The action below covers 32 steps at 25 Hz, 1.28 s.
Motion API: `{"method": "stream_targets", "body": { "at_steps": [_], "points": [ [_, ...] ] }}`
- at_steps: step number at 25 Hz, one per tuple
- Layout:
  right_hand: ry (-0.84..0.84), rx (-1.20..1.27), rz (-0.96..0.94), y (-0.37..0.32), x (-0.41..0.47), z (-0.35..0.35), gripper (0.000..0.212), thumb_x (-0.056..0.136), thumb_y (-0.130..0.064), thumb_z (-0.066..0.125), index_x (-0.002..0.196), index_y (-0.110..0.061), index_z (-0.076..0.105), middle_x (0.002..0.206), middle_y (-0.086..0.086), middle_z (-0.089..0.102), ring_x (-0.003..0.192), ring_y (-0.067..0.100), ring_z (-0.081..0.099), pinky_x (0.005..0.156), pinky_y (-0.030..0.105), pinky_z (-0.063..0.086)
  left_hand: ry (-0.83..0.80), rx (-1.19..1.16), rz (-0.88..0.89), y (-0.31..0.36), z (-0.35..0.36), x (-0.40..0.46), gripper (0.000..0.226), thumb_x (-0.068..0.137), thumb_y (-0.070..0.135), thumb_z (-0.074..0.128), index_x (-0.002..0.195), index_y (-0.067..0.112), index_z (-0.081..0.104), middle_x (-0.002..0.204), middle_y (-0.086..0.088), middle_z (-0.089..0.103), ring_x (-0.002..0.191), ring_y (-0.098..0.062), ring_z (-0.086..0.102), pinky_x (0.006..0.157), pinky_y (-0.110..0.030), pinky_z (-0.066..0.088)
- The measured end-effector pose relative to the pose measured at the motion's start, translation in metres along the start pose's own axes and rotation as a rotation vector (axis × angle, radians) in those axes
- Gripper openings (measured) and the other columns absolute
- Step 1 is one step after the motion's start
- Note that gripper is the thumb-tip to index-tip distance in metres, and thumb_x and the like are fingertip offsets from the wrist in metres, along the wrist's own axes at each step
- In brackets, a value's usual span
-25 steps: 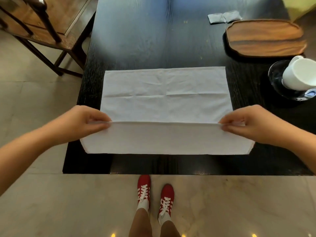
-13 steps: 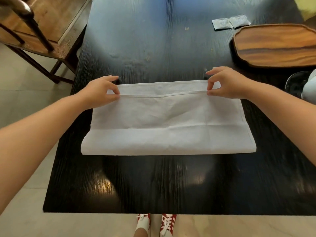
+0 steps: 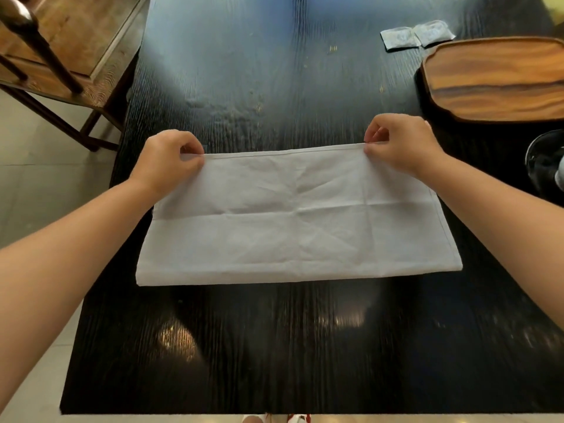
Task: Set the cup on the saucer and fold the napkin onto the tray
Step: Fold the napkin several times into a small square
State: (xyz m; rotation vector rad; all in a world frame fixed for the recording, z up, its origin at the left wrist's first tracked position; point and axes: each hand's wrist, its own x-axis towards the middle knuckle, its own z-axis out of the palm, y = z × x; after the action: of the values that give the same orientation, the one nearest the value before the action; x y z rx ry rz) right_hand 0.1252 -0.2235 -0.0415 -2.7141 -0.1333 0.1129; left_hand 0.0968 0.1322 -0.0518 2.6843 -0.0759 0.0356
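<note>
On a black table (image 3: 274,71), a folded white napkin (image 3: 299,218) lay flat. The left hand (image 3: 166,161) and right hand (image 3: 399,141) pinched its far corners. A wooden tray (image 3: 494,77) sat at two o'clock.

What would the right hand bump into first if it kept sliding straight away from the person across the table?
Probably nothing soon: ahead of the right hand lies bare dark table. The wooden tray sits off to its right, though depth is hard to judge.

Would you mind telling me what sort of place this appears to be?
Probably a dining room at home or a café: a dark wooden table, a wooden chair on a tiled floor, and a wooden tray beside a cloth napkin.
</note>
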Motion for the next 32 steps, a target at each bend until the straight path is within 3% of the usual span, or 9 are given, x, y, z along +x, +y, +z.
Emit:
{"method": "stream_targets", "body": {
  "at_steps": [5,10,12,14,17,20,23,27,32],
  "points": [
    [0.077,-0.022,-0.033,0.008,-0.021,0.006,0.008,0.079,-0.02,0.062,0.08,-0.018,0.07,0.08,0.004,0.061,0.086,0.027,0.058,0.085,0.046,0.041,0.064,-0.006,0.025,-0.006,0.012,-0.019,0.017,0.081,0.008,0.067,0.096,0.001,0.072,0.093,-0.019,0.066,0.092,-0.034,0.059,0.085,-0.034,0.043],
    [0.211,-0.116,-0.121,0.02,-0.104,0.018,0.013,0.081,-0.024,0.061,0.079,-0.015,0.07,0.079,0.006,0.065,0.081,0.029,0.057,0.082,0.044,0.036,0.174,0.005,0.071,-0.004,0.027,-0.105,0.02,0.085,0.017,0.061,0.095,0.003,0.072,0.09,-0.017,0.063,0.087,-0.032,0.057,0.084,-0.032,0.041],
    [0.298,-0.162,-0.077,0.015,-0.132,0.025,0.018,0.084,-0.023,0.057,0.093,-0.013,0.069,0.095,0.01,0.067,0.097,0.031,0.057,0.092,0.047,0.032,0.207,0.084,0.053,0.005,0.029,-0.132,0.028,0.089,0.022,0.053,0.103,0.005,0.069,0.102,-0.017,0.065,0.099,-0.034,0.059,0.098,-0.046,0.038],
    [0.327,-0.21,-0.06,-0.004,-0.148,0.038,0.035,0.089,-0.024,0.049,0.122,-0.013,0.056,0.13,0.016,0.055,0.127,0.032,0.043,0.106,0.054,0.021,0.227,0.125,-0.011,0.036,0.039,-0.145,0.039,0.091,0.024,0.045,0.125,0.007,0.056,0.131,-0.016,0.056,0.127,-0.03,0.045,0.11,-0.052,0.018],
    [0.202,-0.197,-0.114,-0.054,-0.163,0.072,0.052,0.091,-0.028,0.036,0.142,-0.017,0.032,0.152,0.01,0.029,0.141,0.025,0.017,0.111,0.05,0.008,0.076,0.136,0.022,0.101,0.073,-0.156,0.057,0.091,0.032,0.033,0.145,0.014,0.026,0.154,-0.005,0.023,0.143,-0.019,0.014,0.112,-0.05,0.001],
    [0.056,-0.24,-0.131,-0.074,-0.169,0.098,0.054,0.089,-0.032,0.03,0.142,-0.018,0.031,0.151,0.006,0.031,0.141,0.02,0.022,0.11,0.048,0.009,-0.039,0.23,0.062,0.12,0.102,-0.16,0.055,0.092,0.038,0.028,0.145,0.022,0.026,0.154,-0.003,0.025,0.142,-0.017,0.019,0.11,-0.054,0.007],
    [-0.005,-0.302,-0.153,-0.054,-0.166,0.092,0.06,0.088,-0.041,0.027,0.143,-0.017,0.03,0.152,0.004,0.03,0.14,0.018,0.024,0.11,0.045,0.009,-0.079,0.276,0.092,0.103,0.1,-0.158,0.056,0.089,0.046,0.031,0.143,0.028,0.03,0.154,-0.003,0.027,0.142,-0.02,0.023,0.11,-0.05,0.01],
    [-0.041,-0.318,-0.055,-0.003,-0.17,0.063,0.069,0.086,-0.049,0.018,0.147,-0.016,0.012,0.157,0.003,0.01,0.143,0.015,0.006,0.114,0.041,0.004,-0.102,0.262,-0.004,0.063,0.079,-0.169,0.064,0.086,0.057,0.026,0.145,0.035,0.018,0.158,-0.002,0.012,0.145,-0.018,0.008,0.113,-0.045,0.004],
    [-0.067,-0.381,0.025,0.034,-0.172,0.04,0.072,0.086,-0.048,0.014,0.147,-0.008,0.008,0.157,0.009,0.007,0.144,0.017,0.002,0.117,0.038,0.005,-0.119,0.269,-0.105,0.014,0.048,-0.183,0.069,0.086,0.058,0.019,0.147,0.026,0.016,0.158,-0.012,0.007,0.145,-0.023,0.004,0.115,-0.048,0.008]
  ]
}}
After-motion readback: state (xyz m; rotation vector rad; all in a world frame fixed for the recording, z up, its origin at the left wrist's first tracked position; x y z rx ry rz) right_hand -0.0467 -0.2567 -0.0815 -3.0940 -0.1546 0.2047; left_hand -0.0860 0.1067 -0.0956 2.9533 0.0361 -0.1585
